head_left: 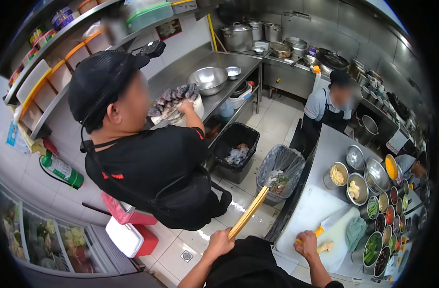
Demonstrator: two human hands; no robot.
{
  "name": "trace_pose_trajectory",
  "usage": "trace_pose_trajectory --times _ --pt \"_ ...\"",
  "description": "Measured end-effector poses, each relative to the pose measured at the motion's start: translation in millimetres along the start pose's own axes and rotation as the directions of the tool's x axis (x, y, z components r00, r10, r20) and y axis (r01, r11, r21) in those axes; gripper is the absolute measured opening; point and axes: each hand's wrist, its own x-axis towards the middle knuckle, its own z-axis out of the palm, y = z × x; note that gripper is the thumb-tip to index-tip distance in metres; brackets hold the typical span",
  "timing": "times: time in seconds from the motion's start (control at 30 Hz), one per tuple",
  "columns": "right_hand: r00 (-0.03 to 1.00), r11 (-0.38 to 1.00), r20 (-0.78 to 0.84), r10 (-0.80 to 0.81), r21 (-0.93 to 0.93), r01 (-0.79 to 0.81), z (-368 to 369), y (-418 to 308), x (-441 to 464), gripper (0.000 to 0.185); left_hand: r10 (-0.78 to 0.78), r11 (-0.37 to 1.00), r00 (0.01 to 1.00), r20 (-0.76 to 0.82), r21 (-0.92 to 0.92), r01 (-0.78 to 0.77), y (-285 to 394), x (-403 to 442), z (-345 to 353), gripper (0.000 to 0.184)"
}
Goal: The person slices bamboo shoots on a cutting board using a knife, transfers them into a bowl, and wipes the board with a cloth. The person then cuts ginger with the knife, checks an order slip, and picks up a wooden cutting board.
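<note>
My left hand (220, 244) is closed round the near end of a long, pale yellow piece (248, 214) that looks like wooden tongs or sticks held together. Its far end points toward a lined bin. On the white cutting board (301, 209), my right hand (306, 244) has its fingers curled round the yellow handle of a kitchen knife (335, 217). The broad blade lies flat, pointing away to the right. Close beside that hand is a knobbly pale piece (326, 246) resembling ginger. A crumpled green cloth (356, 231) lies at the board's right edge.
A co-worker (142, 158) in black stands at left, one hand on dark, lumpy food by a steel bowl (208, 79). Two bins (234, 144), (279, 168) stand on the tiles. Ingredient bowls (358, 188) crowd the right counter. Another person (332, 98) stands behind it.
</note>
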Motion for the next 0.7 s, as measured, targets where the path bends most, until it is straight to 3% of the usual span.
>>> trace_pose_trajectory --times 0.17,0.2,0.23,0.33,0.4,0.47,0.6,0.7 --pt "0.979 0.977 0.038 0.201 -0.077 -0.198 23 31 -35 0.015 0.073 0.997 0.997 -0.005 -0.012 -0.073 31 99 -28 0.027" --pt "0.967 0.962 0.046 0.25 -0.125 -0.243 24 29 -38 0.015 0.042 0.996 0.999 0.032 -0.085 -0.039 32 121 -30 0.029" --pt "0.972 0.964 -0.026 0.235 -0.12 -0.236 26 28 -41 0.014 0.101 0.986 0.995 -0.022 -0.129 -0.103 37 142 -31 0.031" --pt "0.951 0.952 -0.064 0.302 -0.022 -0.304 11 -1 -25 0.02 0.075 0.865 0.995 0.068 -0.5 -0.031 61 205 -34 0.025" --pt "0.918 0.931 -0.153 0.365 0.037 -0.364 2 -24 3 0.025 0.103 0.814 0.993 0.051 -0.578 -0.055 89 246 -42 0.024" --pt "0.866 0.907 -0.27 0.421 0.125 -0.402 -1 -43 29 0.026 0.064 0.739 0.992 0.11 -0.673 0.027 115 283 -47 0.027" --pt "0.802 0.842 -0.308 0.512 0.365 -0.397 -11 -58 110 0.034 0.048 0.643 0.994 0.103 -0.764 0.048 151 361 -46 0.029" --pt "0.832 0.876 -0.346 0.434 0.379 -0.3 -28 -55 194 0.051 0.019 0.549 0.995 0.097 -0.833 0.07 172 409 -46 0.031"
